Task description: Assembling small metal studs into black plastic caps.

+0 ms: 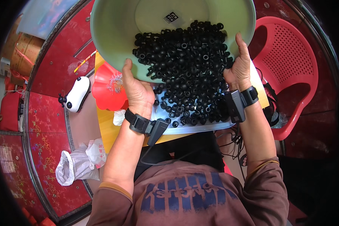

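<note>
Both my hands grip the rim of a wide pale green basin (111,41), which is tilted toward me. A large heap of small round black parts (188,52), some with holes, runs from the basin over its lower edge. Many of them lie in a shallow pale tray (182,130) beneath. My left hand (138,89) holds the basin's near left side, thumb on the inside wall. On the near right side is my right hand (239,71), its thumb pointing up along the rim. The fingers under the basin are hidden.
A red scalloped bowl (103,88) with tiny silvery pieces stands left on the wooden table (106,132). At the right is a red plastic chair (290,49). A white wheeled toy (79,94) and a white bag (75,167) lie left. Dark cables (235,145) hang by my right forearm.
</note>
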The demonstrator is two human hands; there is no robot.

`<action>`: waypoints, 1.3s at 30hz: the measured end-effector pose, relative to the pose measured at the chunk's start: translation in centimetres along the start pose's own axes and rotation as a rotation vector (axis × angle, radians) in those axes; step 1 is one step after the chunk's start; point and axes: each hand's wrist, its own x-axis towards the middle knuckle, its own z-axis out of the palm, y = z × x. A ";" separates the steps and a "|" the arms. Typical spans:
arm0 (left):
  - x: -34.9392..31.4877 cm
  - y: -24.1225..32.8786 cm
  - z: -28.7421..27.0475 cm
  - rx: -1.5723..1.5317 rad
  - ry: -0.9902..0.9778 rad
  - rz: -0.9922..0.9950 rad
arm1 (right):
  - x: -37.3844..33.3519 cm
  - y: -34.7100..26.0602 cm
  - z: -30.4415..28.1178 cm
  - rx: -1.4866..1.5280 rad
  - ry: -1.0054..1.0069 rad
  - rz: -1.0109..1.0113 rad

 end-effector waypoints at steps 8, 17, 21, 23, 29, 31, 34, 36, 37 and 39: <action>0.1 0.7 -0.4 0.054 0.062 -0.074 | -0.3 -0.1 0.4 0.024 -0.084 0.016; -0.4 0.7 -0.8 0.033 0.032 -0.099 | -0.2 0.0 -0.3 0.030 -0.085 -0.052; -0.3 0.7 -1.2 -0.006 0.011 -0.063 | -0.3 0.1 0.1 0.068 -0.076 -0.033; -0.1 1.1 -1.3 0.001 0.001 -0.060 | 0.1 0.2 0.0 0.006 -0.060 -0.065; -0.8 1.3 -0.9 -0.051 -0.001 -0.052 | 0.4 0.0 -0.2 -0.014 -0.055 -0.036; -0.7 1.3 -1.0 -0.075 -0.014 -0.045 | -0.1 -0.1 0.7 -0.028 -0.049 -0.017; -0.9 1.3 -0.9 -0.081 -0.014 -0.036 | -0.5 -0.2 0.5 -0.087 0.000 0.051; -0.6 1.2 -1.4 -0.100 0.004 -0.049 | -1.0 -0.3 0.5 -0.130 0.039 0.105; -0.5 1.2 -1.7 -0.098 0.006 -0.050 | -1.5 -0.3 1.0 -0.188 0.073 0.120; -0.4 1.3 -1.9 -0.047 -0.024 -0.033 | -2.1 -0.2 1.2 -0.246 0.110 0.136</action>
